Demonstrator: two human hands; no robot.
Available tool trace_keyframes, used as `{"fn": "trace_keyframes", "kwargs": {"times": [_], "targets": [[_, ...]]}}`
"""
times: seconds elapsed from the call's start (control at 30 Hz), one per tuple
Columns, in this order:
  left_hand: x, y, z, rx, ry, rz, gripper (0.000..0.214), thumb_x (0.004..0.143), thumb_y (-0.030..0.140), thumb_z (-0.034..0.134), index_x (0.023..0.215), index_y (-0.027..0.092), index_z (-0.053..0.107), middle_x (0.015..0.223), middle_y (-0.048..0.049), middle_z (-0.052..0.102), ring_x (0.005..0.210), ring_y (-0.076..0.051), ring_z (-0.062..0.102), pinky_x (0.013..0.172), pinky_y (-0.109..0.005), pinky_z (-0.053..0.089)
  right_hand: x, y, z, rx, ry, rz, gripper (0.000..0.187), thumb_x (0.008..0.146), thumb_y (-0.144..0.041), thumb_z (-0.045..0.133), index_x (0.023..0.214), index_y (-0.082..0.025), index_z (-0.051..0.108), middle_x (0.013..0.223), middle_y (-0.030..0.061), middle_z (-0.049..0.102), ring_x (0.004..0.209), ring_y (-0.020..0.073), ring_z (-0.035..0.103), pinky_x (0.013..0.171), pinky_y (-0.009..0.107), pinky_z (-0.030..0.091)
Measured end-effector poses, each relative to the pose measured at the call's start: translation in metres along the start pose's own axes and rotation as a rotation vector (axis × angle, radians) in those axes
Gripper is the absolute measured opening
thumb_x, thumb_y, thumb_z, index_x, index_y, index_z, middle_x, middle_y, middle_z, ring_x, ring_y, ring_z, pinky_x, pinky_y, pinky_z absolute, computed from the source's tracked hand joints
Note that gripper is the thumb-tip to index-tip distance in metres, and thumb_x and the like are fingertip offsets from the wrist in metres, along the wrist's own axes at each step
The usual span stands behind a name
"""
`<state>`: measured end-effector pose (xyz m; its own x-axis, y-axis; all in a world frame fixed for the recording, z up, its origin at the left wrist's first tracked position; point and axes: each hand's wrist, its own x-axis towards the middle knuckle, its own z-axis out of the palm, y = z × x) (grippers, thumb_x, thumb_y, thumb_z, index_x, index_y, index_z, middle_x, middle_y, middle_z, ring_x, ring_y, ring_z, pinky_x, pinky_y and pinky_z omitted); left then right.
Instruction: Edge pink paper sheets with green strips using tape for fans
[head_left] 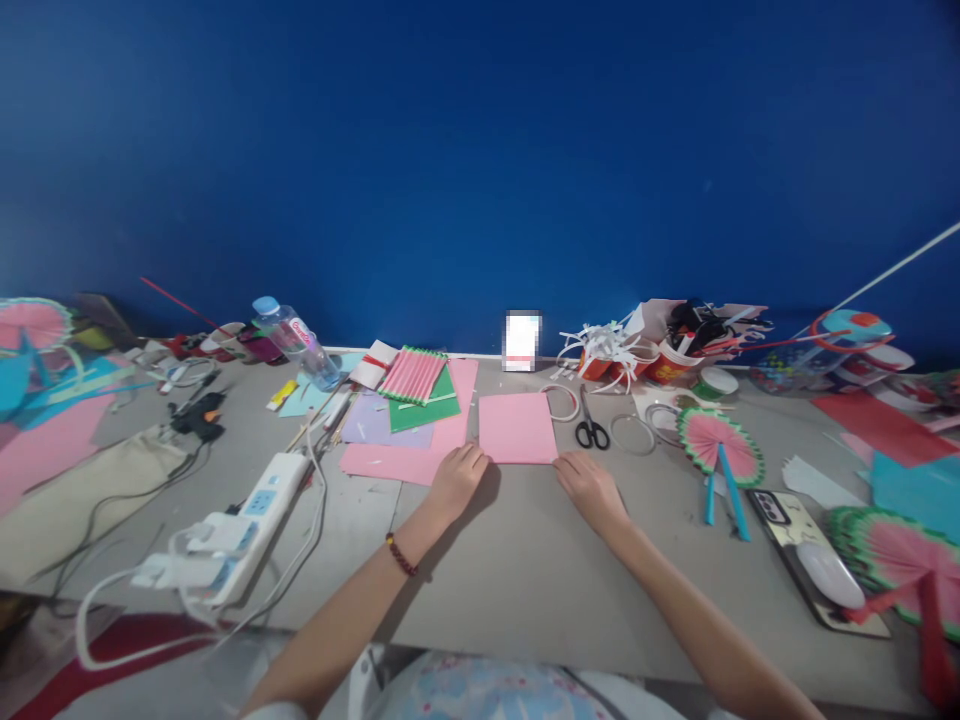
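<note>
A pink sheet of paper (517,425) lies on the table in front of me, its near edge straight and facing me. At its near left corner is my left hand (459,480), with the fingers closed on the edge. My right hand (589,487) grips the near right corner in the same way, fingertips together. Black-handled scissors (592,433) rest just beyond my right hand. To the left, a pleated pink paper strip with green edges (415,374) sits on green paper (442,405), over larger pink and lilac sheets.
A white power strip (262,525) with cords stands left, near a glue gun (196,415) and a water bottle (300,340). Rightward are tape rings (632,434), a finished paper fan (721,448), and a phone (817,560) under a white mouse (829,574). A blue wall (480,180) rises behind.
</note>
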<state>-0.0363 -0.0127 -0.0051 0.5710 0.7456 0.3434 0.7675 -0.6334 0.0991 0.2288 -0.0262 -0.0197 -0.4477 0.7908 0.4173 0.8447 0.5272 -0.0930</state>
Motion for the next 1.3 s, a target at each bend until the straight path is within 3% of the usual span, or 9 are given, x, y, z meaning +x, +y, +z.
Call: {"fn": "trace_keyframes", "kwargs": {"times": [0.63,0.8,0.93,1.13,1.3], "targets": [[-0.007,0.015,0.006,0.123,-0.055,-0.021,0.017,0.086,0.003,0.045,0.089,0.014,0.058,0.088,-0.0098,0.058,0.099,-0.026,0.055,0.074,-0.036,0.046,0.000,-0.018,-0.013,-0.231,-0.065,-0.007,0.022,0.082,-0.001,0.049,0.089,-0.016,0.062,0.083,0.0091,0.062,0.078,0.0226,0.053,0.069,0.033,0.040],[-0.016,0.032,0.000,0.191,-0.077,-0.058,0.029,0.084,0.002,0.042,0.109,0.010,0.055,0.095,-0.0125,0.059,0.093,-0.024,0.055,0.073,-0.036,0.044,-0.007,-0.025,-0.013,-0.194,-0.051,0.015,0.026,0.081,0.000,0.047,0.097,-0.015,0.062,0.088,0.0108,0.064,0.083,0.0246,0.054,0.074,0.036,0.043],[-0.017,0.048,-0.010,0.129,-0.090,-0.121,0.049,0.081,0.015,0.050,0.129,0.010,0.043,0.100,-0.0131,0.058,0.096,-0.027,0.053,0.076,-0.038,0.043,-0.009,-0.035,-0.012,-0.193,-0.055,0.079,0.027,0.081,-0.002,0.047,0.100,-0.014,0.062,0.091,0.0123,0.064,0.086,0.0256,0.054,0.076,0.037,0.044],[-0.014,0.066,-0.011,0.112,-0.069,-0.242,0.050,0.080,0.018,0.048,0.129,0.009,0.046,0.106,-0.0138,0.056,0.102,-0.028,0.050,0.082,-0.039,0.043,-0.006,-0.049,-0.017,-0.214,-0.123,0.140,0.036,0.081,-0.008,0.049,0.117,-0.010,0.056,0.097,0.0134,0.063,0.091,0.0257,0.053,0.078,0.037,0.044],[-0.018,0.062,-0.008,0.124,-0.073,-0.237,0.049,0.083,0.018,0.046,0.131,0.012,0.043,0.107,-0.0129,0.054,0.104,-0.028,0.049,0.084,-0.040,0.042,-0.009,-0.050,-0.017,-0.167,-0.112,0.182,0.034,0.085,-0.013,0.049,0.118,-0.011,0.057,0.105,0.0137,0.062,0.096,0.0261,0.052,0.082,0.038,0.044]]}}
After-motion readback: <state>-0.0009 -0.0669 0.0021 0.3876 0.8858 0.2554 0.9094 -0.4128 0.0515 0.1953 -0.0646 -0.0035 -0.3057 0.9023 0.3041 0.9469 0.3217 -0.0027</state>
